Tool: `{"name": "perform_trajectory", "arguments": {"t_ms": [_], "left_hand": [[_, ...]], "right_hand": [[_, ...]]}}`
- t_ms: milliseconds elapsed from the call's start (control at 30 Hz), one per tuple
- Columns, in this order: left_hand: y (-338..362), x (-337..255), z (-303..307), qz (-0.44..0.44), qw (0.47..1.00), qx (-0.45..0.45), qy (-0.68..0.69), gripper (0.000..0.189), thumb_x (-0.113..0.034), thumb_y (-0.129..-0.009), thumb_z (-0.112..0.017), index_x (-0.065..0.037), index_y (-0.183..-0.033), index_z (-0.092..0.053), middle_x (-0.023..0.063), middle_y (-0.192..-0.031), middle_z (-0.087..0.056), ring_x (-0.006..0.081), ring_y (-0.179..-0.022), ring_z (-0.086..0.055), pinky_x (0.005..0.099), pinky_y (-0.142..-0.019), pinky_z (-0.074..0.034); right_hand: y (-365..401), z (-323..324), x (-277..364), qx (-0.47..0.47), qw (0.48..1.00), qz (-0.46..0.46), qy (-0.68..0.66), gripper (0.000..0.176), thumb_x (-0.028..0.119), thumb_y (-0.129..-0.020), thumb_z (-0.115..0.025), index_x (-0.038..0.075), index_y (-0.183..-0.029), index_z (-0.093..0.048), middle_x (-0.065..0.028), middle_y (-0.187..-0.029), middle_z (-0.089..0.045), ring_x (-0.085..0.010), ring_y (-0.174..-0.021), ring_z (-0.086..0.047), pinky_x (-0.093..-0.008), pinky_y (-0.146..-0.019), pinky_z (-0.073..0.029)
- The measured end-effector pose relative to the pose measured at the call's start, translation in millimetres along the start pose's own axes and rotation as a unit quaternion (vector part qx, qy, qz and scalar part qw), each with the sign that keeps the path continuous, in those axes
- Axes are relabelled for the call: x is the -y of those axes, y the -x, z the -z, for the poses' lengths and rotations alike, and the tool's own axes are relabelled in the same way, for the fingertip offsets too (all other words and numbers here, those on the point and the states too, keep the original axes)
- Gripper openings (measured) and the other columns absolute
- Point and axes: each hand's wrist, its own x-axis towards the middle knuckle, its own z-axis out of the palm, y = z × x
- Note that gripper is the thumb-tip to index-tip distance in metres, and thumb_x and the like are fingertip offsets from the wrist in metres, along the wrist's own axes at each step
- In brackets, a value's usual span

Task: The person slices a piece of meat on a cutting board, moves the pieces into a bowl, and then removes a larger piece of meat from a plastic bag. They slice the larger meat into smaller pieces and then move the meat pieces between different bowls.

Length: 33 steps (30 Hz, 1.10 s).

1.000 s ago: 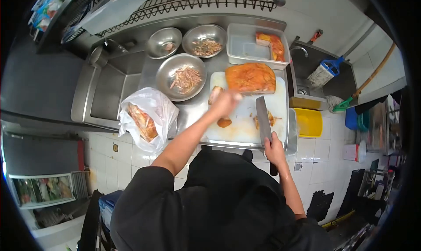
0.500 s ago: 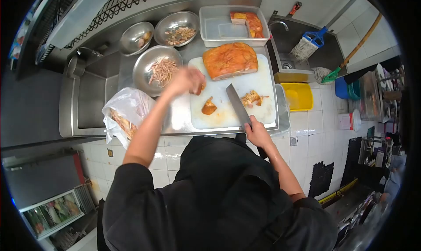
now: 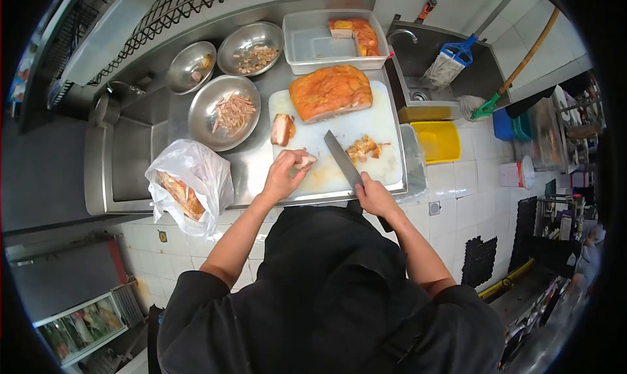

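Note:
My left hand (image 3: 285,173) is closed on a small piece of meat (image 3: 305,161) at the near left of the white cutting board (image 3: 326,178). In my right hand (image 3: 374,194) is the handle of a large knife (image 3: 342,158), its blade lying over the board and pointing away from me. Between the knife and the board's right edge sits a pile of orange-brown scraps (image 3: 363,149). Beyond the blade rests a big slab of roasted meat (image 3: 332,93) with orange skin. A thick cut chunk of meat (image 3: 282,130) stands at the board's left edge.
Left of the board, a steel bowl (image 3: 204,124) holds meat strips. Two more bowls (image 3: 189,62) stand behind it. A plastic container (image 3: 307,65) with roasted pieces is at the back. A plastic bag (image 3: 212,168) with meat overhangs the counter's front edge. Sinks flank both sides.
My left hand has come back from beside the strips bowl to the piece at the board's near left, and now grips it. The knife stays in my right hand. The view has shifted slightly.

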Motion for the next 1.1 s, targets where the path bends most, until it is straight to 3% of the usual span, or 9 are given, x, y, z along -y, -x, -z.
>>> {"name": "perform_trajectory", "arguments": {"t_ms": [267, 467, 533, 633, 667, 733, 833, 967, 1100], "left_hand": [[13.5, 4.5, -15.8, 0.014, 0.998, -0.052, -0.03, 0.03, -0.005, -0.082, -0.08, -0.003, -0.105, -0.062, 0.014, -0.106, -0.07, 0.0305, -0.093, -0.071, 0.0358, -0.082, -0.056], [-1.0, -3.6, -30.4, 0.142, 0.987, -0.053, 0.042, 0.03, -0.011, -0.086, -0.08, -0.001, -0.108, -0.063, 0.0134, -0.093, -0.073, 0.0248, -0.082, -0.073, 0.0344, -0.077, -0.057], [-11.9, -2.7, -34.7, 0.182, 0.967, -0.027, 0.177, 0.031, -0.016, -0.087, -0.08, 0.001, -0.108, -0.064, 0.0138, -0.091, -0.074, 0.0237, -0.075, -0.072, 0.033, -0.071, -0.057], [-36.3, -16.9, -31.6, 0.308, 0.944, 0.057, 0.104, 0.036, -0.02, -0.084, -0.081, 0.0, -0.11, -0.065, 0.0173, -0.105, -0.073, 0.0292, -0.089, -0.071, 0.0406, -0.077, -0.056], [-38.3, -16.8, -36.7, 0.305, 0.945, 0.058, 0.103, 0.036, -0.02, -0.084, -0.081, 0.0, -0.11, -0.065, 0.0173, -0.105, -0.073, 0.0292, -0.089, -0.071, 0.0406, -0.077, -0.056], [-43.0, -17.0, -47.4, 0.153, 0.955, 0.047, -0.249, 0.043, -0.023, -0.085, -0.079, 0.0, -0.118, -0.065, 0.019, -0.123, -0.066, 0.0308, -0.112, -0.061, 0.045, -0.093, -0.05], [-54.9, -20.7, -58.8, 0.117, 0.963, 0.068, -0.232, 0.049, -0.025, -0.085, -0.076, -0.002, -0.127, -0.063, 0.019, -0.128, -0.061, 0.0338, -0.124, -0.05, 0.0479, -0.104, -0.042], [-58.9, -23.8, -94.5, 0.0, 0.985, 0.154, -0.081, 0.049, -0.017, -0.082, -0.076, -0.004, -0.127, -0.059, 0.0184, -0.119, -0.06, 0.0371, -0.115, -0.057, 0.0455, -0.1, -0.046], [-59.2, -32.1, -118.7, 0.082, 0.977, 0.16, -0.117, 0.045, -0.01, -0.081, -0.07, -0.003, -0.124, -0.058, 0.0174, -0.113, -0.059, 0.0355, -0.11, -0.059, 0.0446, -0.095, -0.049]], "right_hand": [[1.7, 1.9, 5.5, 0.001, 1.0, 0.006, 0.021, 0.023, 0.018, -0.099, -0.051, -0.002, -0.109, -0.045, -0.034, -0.083, -0.065, -0.0537, -0.082, -0.063, -0.0607, -0.076, -0.047], [10.3, 3.7, 7.2, -0.029, 1.0, 0.007, 0.003, 0.022, 0.018, -0.099, -0.051, -0.002, -0.108, -0.046, -0.0334, -0.081, -0.065, -0.0538, -0.081, -0.063, -0.0612, -0.075, -0.047], [14.6, 6.2, 7.6, -0.046, 0.999, 0.012, -0.011, 0.022, 0.018, -0.099, -0.052, -0.001, -0.108, -0.047, -0.0333, -0.081, -0.065, -0.0538, -0.081, -0.063, -0.0612, -0.075, -0.047], [21.3, 19.5, 3.0, -0.095, 0.995, -0.002, -0.038, 0.022, 0.018, -0.099, -0.052, -0.001, -0.107, -0.047, -0.033, -0.078, -0.065, -0.0541, -0.079, -0.063, -0.0616, -0.072, -0.047], [22.9, 24.8, -2.6, -0.121, 0.992, 0.001, -0.047, 0.022, 0.018, -0.099, -0.053, -0.001, -0.107, -0.047, -0.0326, -0.078, -0.065, -0.0542, -0.079, -0.063, -0.0618, -0.072, -0.047], [25.7, 36.3, -13.8, -0.15, 0.987, 0.003, -0.057, 0.022, 0.019, -0.099, -0.053, -0.001, -0.107, -0.047, -0.0322, -0.077, -0.065, -0.0544, -0.078, -0.063, -0.062, -0.071, -0.047], [34.2, 50.8, -31.6, -0.176, 0.983, -0.034, -0.041, 0.022, 0.018, -0.099, -0.053, -0.001, -0.108, -0.049, -0.0316, -0.08, -0.066, -0.0545, -0.08, -0.062, -0.0621, -0.072, -0.047], [44.4, 51.6, -56.9, -0.195, 0.979, -0.01, -0.055, 0.023, 0.019, -0.098, -0.053, -0.001, -0.108, -0.049, -0.0325, -0.081, -0.066, -0.055, -0.082, -0.062, -0.0623, -0.074, -0.047], [52.1, 52.7, -75.7, -0.18, 0.983, -0.01, -0.042, 0.023, 0.019, -0.098, -0.053, -0.002, -0.106, -0.049, -0.0332, -0.083, -0.065, -0.0558, -0.083, -0.061, -0.0629, -0.075, -0.046]]}}
